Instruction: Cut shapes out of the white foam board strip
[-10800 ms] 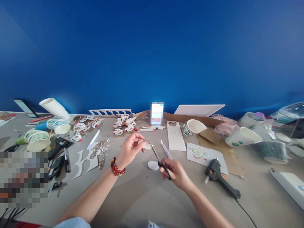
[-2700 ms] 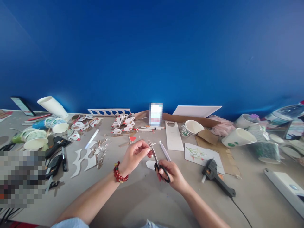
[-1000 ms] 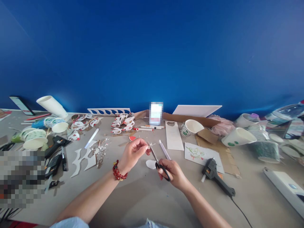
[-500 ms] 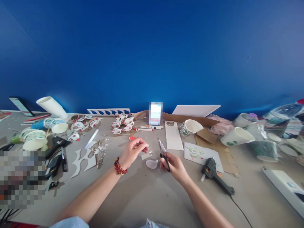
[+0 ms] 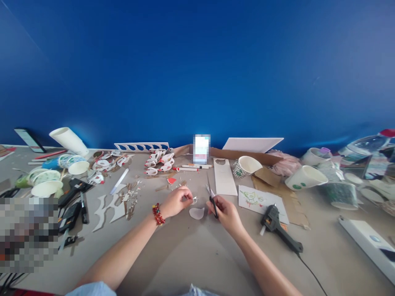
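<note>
My left hand (image 5: pixel 178 201), with a beaded bracelet at the wrist, is low over the table, its thumb and fingertips pinched together. A small white scrap (image 5: pixel 194 200) shows right at those fingertips; whether it is held or lies under them, I cannot tell. Scissors (image 5: pixel 212 200) with black handles are in my right hand (image 5: pixel 226 211), blades pointing away from me and slightly apart. Between the two hands lies a rounded white cut-out (image 5: pixel 196 213), flat on the table. Just beyond my left hand is a small red piece (image 5: pixel 171 181).
White bird-like cut-outs (image 5: pixel 160 160) are grouped at the back beside markers (image 5: pixel 197 166). A glue gun (image 5: pixel 277 226) with a cord lies right, near a drawing (image 5: pixel 253 197). Paper cups (image 5: pixel 249 165) and foam offcuts (image 5: pixel 108 207) stand and lie around. A phone (image 5: pixel 201 148) stands by the wall.
My left hand has come down and slightly right, over the pale strip that lay on the table, uncovering the red piece. My right hand still holds the scissors in nearly the same place.
</note>
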